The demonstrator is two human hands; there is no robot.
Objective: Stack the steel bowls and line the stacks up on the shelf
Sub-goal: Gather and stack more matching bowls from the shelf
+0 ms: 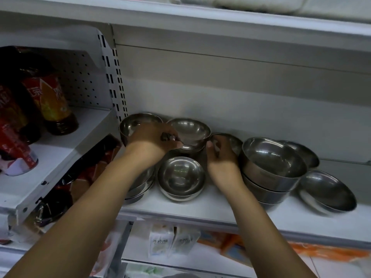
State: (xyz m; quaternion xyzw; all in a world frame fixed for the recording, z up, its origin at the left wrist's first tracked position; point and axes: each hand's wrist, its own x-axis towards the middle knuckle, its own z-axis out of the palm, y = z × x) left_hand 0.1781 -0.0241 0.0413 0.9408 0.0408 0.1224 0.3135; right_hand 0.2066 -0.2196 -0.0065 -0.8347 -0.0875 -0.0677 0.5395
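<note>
Several steel bowls stand on the white shelf [210,205]. My left hand [149,144] holds the near rim of a raised, tilted small bowl [190,133] above a front stack [181,178]. A larger bowl [138,123] sits at the back left on its own stack. My right hand [222,159] curls its fingers on a bowl [232,142] behind it, just right of the raised bowl. To the right stands a tall stack of wider bowls [273,159], with a tilted bowl [326,190] leaning at the far right.
A slotted white upright [115,77] and a lower side shelf with red-labelled bottles [50,101] bound the left. The back panel is close behind the bowls. An upper shelf hangs overhead. Packets lie on the shelf below.
</note>
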